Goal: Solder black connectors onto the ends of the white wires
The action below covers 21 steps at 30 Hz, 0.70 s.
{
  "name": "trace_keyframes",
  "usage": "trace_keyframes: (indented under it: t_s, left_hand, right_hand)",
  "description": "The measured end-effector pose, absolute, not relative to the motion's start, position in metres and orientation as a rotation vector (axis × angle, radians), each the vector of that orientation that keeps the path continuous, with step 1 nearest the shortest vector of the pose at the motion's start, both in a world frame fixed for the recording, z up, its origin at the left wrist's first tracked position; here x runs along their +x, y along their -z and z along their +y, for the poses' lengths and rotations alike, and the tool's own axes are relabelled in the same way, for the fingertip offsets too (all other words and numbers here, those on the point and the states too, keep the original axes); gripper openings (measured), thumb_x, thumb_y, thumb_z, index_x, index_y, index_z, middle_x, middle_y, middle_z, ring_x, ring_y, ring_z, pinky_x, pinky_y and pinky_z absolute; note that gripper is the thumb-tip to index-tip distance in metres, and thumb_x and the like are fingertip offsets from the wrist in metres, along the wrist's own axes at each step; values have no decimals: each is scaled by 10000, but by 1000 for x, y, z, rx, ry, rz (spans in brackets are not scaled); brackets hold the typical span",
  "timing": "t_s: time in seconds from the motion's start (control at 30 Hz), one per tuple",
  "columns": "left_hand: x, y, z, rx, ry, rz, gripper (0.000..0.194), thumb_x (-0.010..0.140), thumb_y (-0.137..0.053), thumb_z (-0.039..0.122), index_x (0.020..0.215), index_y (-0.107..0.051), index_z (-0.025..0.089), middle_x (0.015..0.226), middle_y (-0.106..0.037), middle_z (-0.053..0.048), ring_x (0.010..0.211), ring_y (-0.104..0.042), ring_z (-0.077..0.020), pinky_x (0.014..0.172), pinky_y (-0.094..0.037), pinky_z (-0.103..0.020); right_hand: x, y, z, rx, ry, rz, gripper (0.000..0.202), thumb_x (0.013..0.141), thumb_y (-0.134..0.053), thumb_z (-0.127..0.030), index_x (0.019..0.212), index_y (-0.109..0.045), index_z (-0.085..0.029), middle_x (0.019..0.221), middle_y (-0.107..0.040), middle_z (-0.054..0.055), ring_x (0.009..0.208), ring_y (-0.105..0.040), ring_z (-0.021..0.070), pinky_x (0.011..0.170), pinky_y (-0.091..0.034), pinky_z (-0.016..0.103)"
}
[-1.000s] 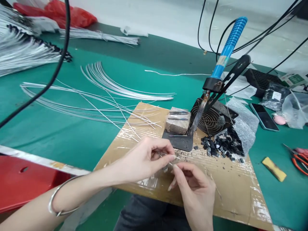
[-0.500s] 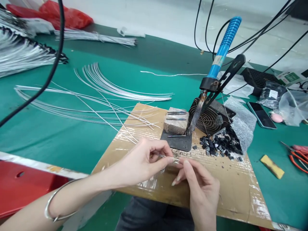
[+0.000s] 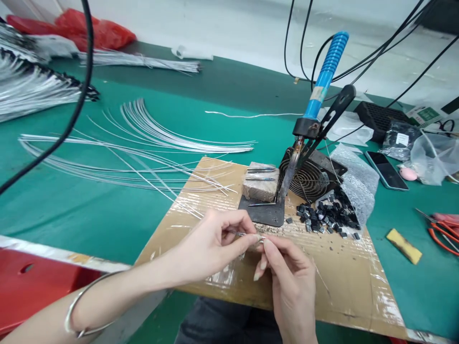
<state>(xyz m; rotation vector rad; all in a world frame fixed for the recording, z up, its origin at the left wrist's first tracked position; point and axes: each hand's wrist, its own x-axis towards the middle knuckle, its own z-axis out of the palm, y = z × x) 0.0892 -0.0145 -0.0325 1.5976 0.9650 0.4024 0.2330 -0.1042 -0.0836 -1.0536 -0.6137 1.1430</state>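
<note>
My left hand (image 3: 222, 239) pinches a thin silvery wire between thumb and forefinger over the cardboard (image 3: 344, 286). Right beside it, my right hand (image 3: 287, 267) is closed at the wire's end, thumb against forefinger; a thin strand shows past its right side. Fingertips of both hands nearly touch, and the small part between them is too small to make out. Beyond them stands a blue-handled soldering iron (image 3: 326, 71) in a black holder, next to a worn block (image 3: 261, 186) with metal pins on it.
Small black pieces (image 3: 326, 212) spill from a bubble-wrap bag (image 3: 355, 177). White wires (image 3: 154, 129) fan across the green table (image 3: 107, 210) at left. A phone (image 3: 387, 170), a yellow sponge (image 3: 404, 246) and orange-handled pliers (image 3: 442, 234) lie right. Black cables hang above.
My right hand has moved slightly left, closer to my left fingertips, and its thumb now presses at the wire. The thin strand beside it has come into view. The camera view has shifted slightly.
</note>
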Motion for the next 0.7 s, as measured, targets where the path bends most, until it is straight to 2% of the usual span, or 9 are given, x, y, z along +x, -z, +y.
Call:
trace_keyframes:
  t_s: [0.23,0.5,0.7]
  left_hand:
    - [87,37,-17,1639,-453,941,300,920,-639,438,809,-645,159,661,-601,0,558,-450,-111,501,-334,-221]
    - [85,39,-18,1648,-414,930,307,942,-596,419,801,-640,149,697,-587,-10,557,-391,-102,505,-278,-242]
    - [84,32,-15,1641,-367,929,282,902,-609,393,777,-658,145,638,-536,12,537,-351,-101,481,-238,-245]
  right_hand:
    - [234,81,-105,-1047,-1150,-637,106,889,-809,-340,896,-846,-241,667,-745,3,512,-650,92,537,-565,174]
    - [238,75,-100,-996,-1240,-619,115,867,-819,-325,828,-838,-219,622,-713,-8,493,-645,81,531,-553,155]
    - [242,73,-101,-1005,-1348,-554,139,838,-833,-322,785,-826,-194,675,-720,-1,487,-630,84,495,-555,172]
